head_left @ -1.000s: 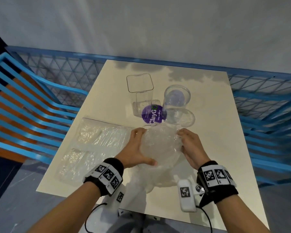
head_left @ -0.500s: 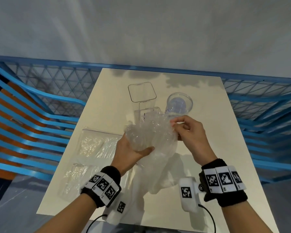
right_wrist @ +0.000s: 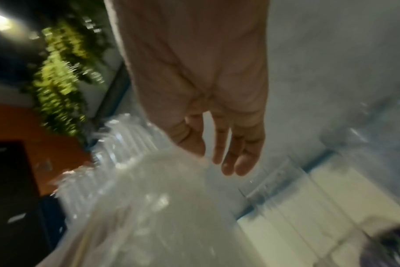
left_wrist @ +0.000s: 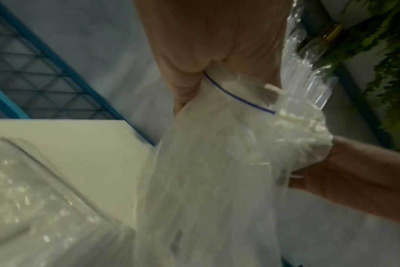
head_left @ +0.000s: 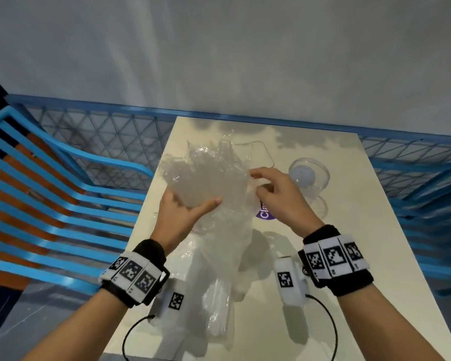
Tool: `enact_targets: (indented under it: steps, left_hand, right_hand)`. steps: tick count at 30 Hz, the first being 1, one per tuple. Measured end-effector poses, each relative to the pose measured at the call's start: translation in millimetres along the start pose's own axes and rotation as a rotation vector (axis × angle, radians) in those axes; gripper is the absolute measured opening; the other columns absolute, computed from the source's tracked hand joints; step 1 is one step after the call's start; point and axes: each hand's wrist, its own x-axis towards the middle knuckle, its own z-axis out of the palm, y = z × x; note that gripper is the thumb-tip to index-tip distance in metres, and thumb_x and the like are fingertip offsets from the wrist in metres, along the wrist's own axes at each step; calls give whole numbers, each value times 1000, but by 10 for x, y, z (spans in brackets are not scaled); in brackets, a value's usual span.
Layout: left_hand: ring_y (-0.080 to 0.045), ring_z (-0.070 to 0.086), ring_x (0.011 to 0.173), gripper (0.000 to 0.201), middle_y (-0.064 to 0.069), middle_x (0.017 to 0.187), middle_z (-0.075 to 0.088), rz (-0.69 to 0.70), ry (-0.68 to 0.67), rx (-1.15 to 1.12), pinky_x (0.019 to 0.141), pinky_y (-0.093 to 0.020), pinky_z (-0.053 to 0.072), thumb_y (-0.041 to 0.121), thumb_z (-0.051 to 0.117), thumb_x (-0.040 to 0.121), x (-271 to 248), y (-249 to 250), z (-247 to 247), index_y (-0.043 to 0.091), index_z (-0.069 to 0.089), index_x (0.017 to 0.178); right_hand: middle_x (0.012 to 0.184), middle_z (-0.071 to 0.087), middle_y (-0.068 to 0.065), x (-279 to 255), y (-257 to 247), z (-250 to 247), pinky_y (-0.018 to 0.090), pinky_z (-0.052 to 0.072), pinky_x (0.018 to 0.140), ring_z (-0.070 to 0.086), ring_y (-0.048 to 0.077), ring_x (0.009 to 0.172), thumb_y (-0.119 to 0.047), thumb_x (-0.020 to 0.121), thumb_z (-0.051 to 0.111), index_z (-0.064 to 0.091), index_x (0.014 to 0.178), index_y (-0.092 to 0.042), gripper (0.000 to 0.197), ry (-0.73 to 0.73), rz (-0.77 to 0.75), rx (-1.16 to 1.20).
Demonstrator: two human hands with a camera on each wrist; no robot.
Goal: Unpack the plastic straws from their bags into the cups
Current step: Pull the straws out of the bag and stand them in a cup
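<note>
Aloft, both hands (head_left: 229,201) grip straw bag (head_left: 208,175).

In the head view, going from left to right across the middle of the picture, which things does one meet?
Blue chair → left hand → bag of straws → right hand → round clear cup → blue mesh railing.

The left hand (left_wrist: 217,45) grips a clear bag (left_wrist: 217,171) of straws (left_wrist: 308,75) at its blue-lined top, above the pale worktop (left_wrist: 80,144); the right hand (left_wrist: 354,177) holds its far side.
</note>
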Motion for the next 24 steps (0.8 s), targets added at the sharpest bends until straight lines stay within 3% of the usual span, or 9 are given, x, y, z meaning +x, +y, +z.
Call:
enact_targets:
  steps: [2, 4, 7, 11, 15, 17, 19, 21, 24]
  left_hand:
    - [0, 64, 104, 77, 10, 114, 66, -21, -25, 62, 92, -30, 55, 42, 85, 58, 144, -92, -168, 27, 51, 126]
    - [-11, 62, 112, 92, 5, 121, 63, -47, -63, 142, 97, -41, 53, 57, 84, 53, 270, -116, -307, 26, 47, 132]
    - [-20, 57, 118, 90, 6, 124, 60, 21, -88, 244, 98, -47, 50, 63, 80, 55, 483, -69, -505, 32, 46, 132]
    - [-26, 51, 121, 85, 6, 127, 56, 122, 11, 314, 97, -51, 48, 67, 78, 59, 1085, -15, -972, 37, 43, 131]
    - [-21, 50, 124, 79, -1, 132, 50, 102, 48, 185, 100, -48, 48, 62, 81, 57, 1248, -230, -879, 46, 39, 122]
    - [-21, 46, 129, 90, -4, 138, 44, 31, -25, 161, 106, -48, 44, 62, 81, 55, 1229, -486, -787, 43, 31, 128]
    - [-22, 42, 134, 111, -5, 144, 41, -100, -125, 189, 110, -47, 40, 70, 79, 51, 1300, -759, -777, 34, 23, 141]
    - [-20, 47, 130, 124, -4, 143, 47, -217, -206, 209, 104, -35, 44, 71, 79, 47, 1324, -920, -804, 23, 24, 147]
    - [-15, 54, 124, 110, 1, 136, 55, -236, -270, 207, 89, -18, 45, 58, 82, 54, 1359, -988, -825, 21, 33, 145]
  right_hand:
    - [120, 50, -5, 18, -128, 106, 15, 43, 80, 54, 14, 98, 0, 86, 54, 56, 129, -17, 47, -81, -90, -94]
    - [123, 48, -3, 51, -194, 278, 24, 46, 86, 55, 17, 106, -4, 83, 58, 50, 134, -17, 52, -135, -121, -133]
    - [132, 48, 3, 181, -279, 442, 26, 47, 87, 53, 19, 117, -6, 85, 59, 43, 139, -13, 57, -126, -98, -82]
    - [145, 35, -1, 701, -485, 723, 28, 36, 104, 39, 14, 130, -17, 79, 60, 29, 147, -17, 74, -173, -139, -24]
    - [146, 33, 0, 926, -365, 908, 33, 35, 109, 38, 15, 131, -26, 78, 73, 28, 147, -19, 83, -188, -55, -12]
    - [142, 38, 4, 995, -217, 1056, 34, 36, 108, 40, 19, 131, -34, 77, 75, 35, 144, -19, 80, -181, -8, -33]
    - [142, 38, 7, 1115, -96, 1207, 25, 32, 104, 39, 22, 133, -35, 77, 75, 36, 143, -17, 79, -195, 39, -93]
    - [146, 33, 8, 1110, -28, 1258, 21, 28, 102, 37, 21, 135, -31, 78, 75, 32, 145, -14, 82, -136, 46, -124]
    - [145, 37, 6, 1038, 6, 1274, 17, 27, 105, 37, 16, 132, -25, 79, 75, 41, 139, -13, 71, 106, -117, -104]
